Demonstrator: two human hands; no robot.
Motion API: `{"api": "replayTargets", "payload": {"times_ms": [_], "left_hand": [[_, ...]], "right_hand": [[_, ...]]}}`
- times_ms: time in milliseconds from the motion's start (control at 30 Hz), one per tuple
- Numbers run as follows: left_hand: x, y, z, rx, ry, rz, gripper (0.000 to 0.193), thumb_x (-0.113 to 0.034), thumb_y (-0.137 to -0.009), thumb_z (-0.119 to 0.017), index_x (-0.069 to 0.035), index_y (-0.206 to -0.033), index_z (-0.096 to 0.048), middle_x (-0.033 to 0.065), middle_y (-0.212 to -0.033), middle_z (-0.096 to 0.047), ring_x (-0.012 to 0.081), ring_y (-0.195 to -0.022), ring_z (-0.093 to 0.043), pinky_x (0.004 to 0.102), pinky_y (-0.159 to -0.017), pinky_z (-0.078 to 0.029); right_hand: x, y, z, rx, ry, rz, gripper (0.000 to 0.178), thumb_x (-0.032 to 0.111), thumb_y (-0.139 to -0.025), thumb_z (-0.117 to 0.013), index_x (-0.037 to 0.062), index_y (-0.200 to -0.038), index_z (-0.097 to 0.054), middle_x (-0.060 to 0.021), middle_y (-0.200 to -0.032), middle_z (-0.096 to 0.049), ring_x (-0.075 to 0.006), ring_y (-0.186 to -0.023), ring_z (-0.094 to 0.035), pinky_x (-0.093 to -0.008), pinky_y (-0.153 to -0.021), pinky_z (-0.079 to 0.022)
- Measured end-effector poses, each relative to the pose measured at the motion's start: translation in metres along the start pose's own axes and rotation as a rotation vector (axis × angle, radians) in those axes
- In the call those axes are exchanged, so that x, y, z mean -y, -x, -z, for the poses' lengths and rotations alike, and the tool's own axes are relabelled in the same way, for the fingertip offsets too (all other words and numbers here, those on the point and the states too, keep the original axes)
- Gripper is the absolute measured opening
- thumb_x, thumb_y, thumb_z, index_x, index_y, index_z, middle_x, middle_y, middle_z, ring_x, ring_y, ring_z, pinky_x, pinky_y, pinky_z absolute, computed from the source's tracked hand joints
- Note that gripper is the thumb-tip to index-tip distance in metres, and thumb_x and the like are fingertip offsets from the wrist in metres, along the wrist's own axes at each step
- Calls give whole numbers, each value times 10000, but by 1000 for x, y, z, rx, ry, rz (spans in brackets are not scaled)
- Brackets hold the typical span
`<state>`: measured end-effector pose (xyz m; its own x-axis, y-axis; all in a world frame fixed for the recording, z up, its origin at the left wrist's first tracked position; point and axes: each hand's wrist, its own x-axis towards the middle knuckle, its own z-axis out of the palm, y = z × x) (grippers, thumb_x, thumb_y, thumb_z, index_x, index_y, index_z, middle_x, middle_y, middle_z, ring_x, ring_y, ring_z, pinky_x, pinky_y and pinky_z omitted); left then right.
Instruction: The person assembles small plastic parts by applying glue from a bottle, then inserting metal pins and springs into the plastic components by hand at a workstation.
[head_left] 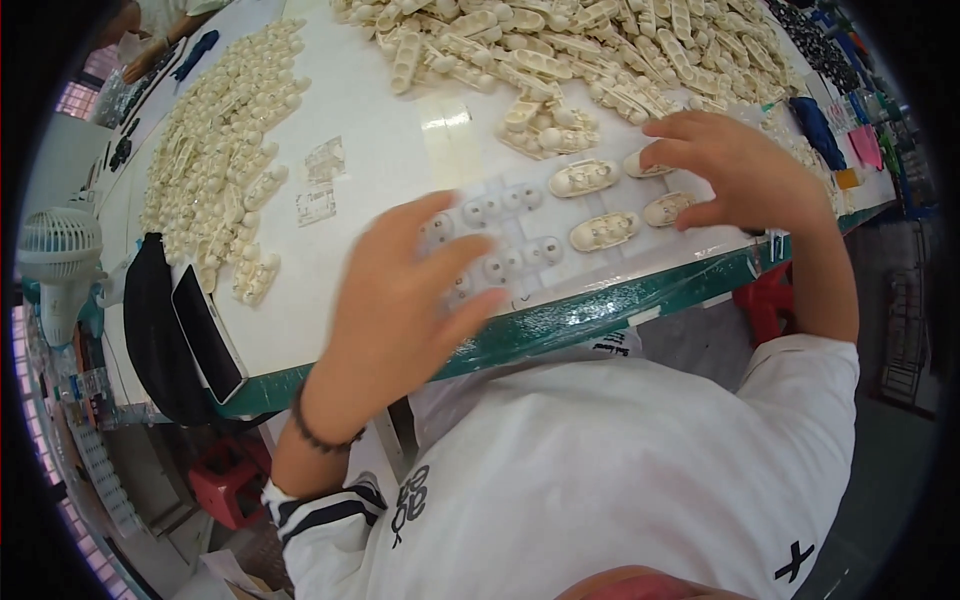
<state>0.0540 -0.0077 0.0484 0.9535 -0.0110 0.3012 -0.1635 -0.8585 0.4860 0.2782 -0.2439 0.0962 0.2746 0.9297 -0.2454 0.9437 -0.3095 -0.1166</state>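
A clear plastic tray point(502, 205) with rounded slots lies near the table's front edge. Cream oval plastic parts point(585, 178) sit in its right half, and one more cream part point(604, 231) is in the nearer row. Small dark dots show in the left slots. Over the tray's left end hovers my left hand point(400, 290), blurred, fingers spread and nothing visible in them. My right hand point(745, 172) is open above the right end, its fingertips at a far-row part and its thumb beside a near-row part point(665, 208). Whether it touches them I cannot tell.
A big heap of cream parts point(580, 50) covers the far side, and another pile point(220, 150) spreads at left. A phone point(208, 333), a black pouch point(163, 330) and a small fan point(62, 250) are at the left edge. Another person's hand point(145, 60) shows far left.
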Motion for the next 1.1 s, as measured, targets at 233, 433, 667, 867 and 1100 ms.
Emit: {"api": "replayTargets", "payload": {"times_ms": [233, 433, 667, 867, 1100], "left_hand": [[-16, -63, -73, -55, -40, -153, 346, -311, -692, -776, -73, -913, -655, 186, -1160, -542, 341, -1047, -528, 430, -890, -420], [-10, -74, -73, -17, 42, -235, 321, -294, -648, -796, -53, -799, -647, 137, -977, -545, 305, -939, -526, 392, -830, -433], [-13, -70, -62, -37, 28, -271, 337, -283, -637, -802, -9, -756, -645, 132, -933, -536, 298, -914, -510, 357, -824, -438], [15, -30, 1, -261, 19, -89, 325, -252, -640, -814, -12, -755, -629, 139, -951, -533, 308, -920, -534, 366, -819, -451], [109, 49, 46, -274, -246, 470, 321, -262, -627, -820, -37, -751, -628, 134, -938, -540, 299, -914, -532, 371, -806, -444]], "right_hand": [[-10, 6, -26, -136, -79, 152, 549, 110, -613, -806, 91, -1128, -617, -160, -1336, -500, -327, -1239, -464, -410, -1002, -399], [-26, 9, -32, -167, -189, 148, 454, 103, -608, -804, 54, -1039, -670, -176, -1276, -506, -361, -1150, -501, -398, -952, -432], [-13, 16, -36, -214, -149, 147, 427, 70, -595, -798, -9, -982, -636, -156, -1104, -500, -320, -990, -517, -388, -843, -453], [-3, 22, -12, -363, -116, 62, 400, 43, -588, -799, -12, -938, -614, -166, -1164, -483, -319, -1000, -518, -390, -866, -443], [55, -109, 35, -378, -89, 484, 314, 109, -669, -771, -1, -906, -599, -156, -1087, -494, -300, -1017, -517, -382, -880, -442]]}}
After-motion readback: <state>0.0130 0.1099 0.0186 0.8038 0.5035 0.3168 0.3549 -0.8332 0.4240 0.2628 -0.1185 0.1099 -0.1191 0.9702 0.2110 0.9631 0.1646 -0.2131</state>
